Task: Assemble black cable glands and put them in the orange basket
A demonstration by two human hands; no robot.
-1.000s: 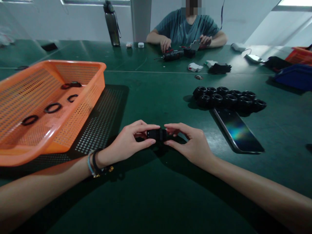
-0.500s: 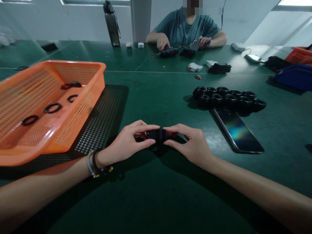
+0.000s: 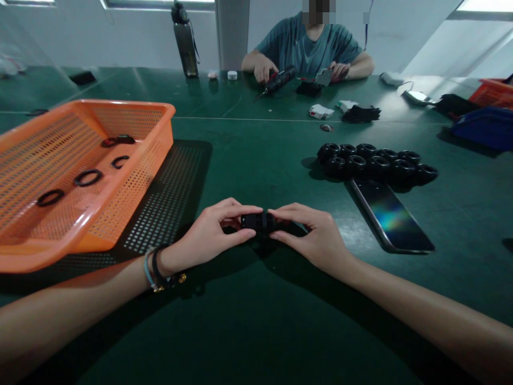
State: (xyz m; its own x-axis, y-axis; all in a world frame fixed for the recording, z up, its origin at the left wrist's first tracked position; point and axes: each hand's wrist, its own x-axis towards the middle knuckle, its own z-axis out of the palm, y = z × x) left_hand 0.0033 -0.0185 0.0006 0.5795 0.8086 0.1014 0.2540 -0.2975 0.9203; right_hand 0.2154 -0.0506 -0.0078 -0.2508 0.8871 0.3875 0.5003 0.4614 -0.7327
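Just above the green table (image 3: 256, 299), a short black cylindrical part (image 3: 258, 221) with a raised collar lies sideways between my two hands. My left hand (image 3: 222, 224) pinches its left end between thumb and fingers. Thumb and fingers of my right hand (image 3: 308, 230) close on the right end, which they partly cover. Its exact kind is too dark to make out. To the right, several glossy black ring-shaped pieces (image 3: 379, 163) with round openings stand packed in rows.
An orange perforated basket (image 3: 132, 211) at left holds several black rings (image 3: 88, 177). A smartphone (image 3: 390, 214) lies at right. Across the table a person (image 3: 308, 53) handles a power drill (image 3: 280, 80). A water bottle (image 3: 185, 48) and a blue bin (image 3: 484, 128) stand farther back.
My hands and the black part keep nearly the same place. Across the table, the person has tilted the power drill up at its rear, its bit now pointing down toward the table.
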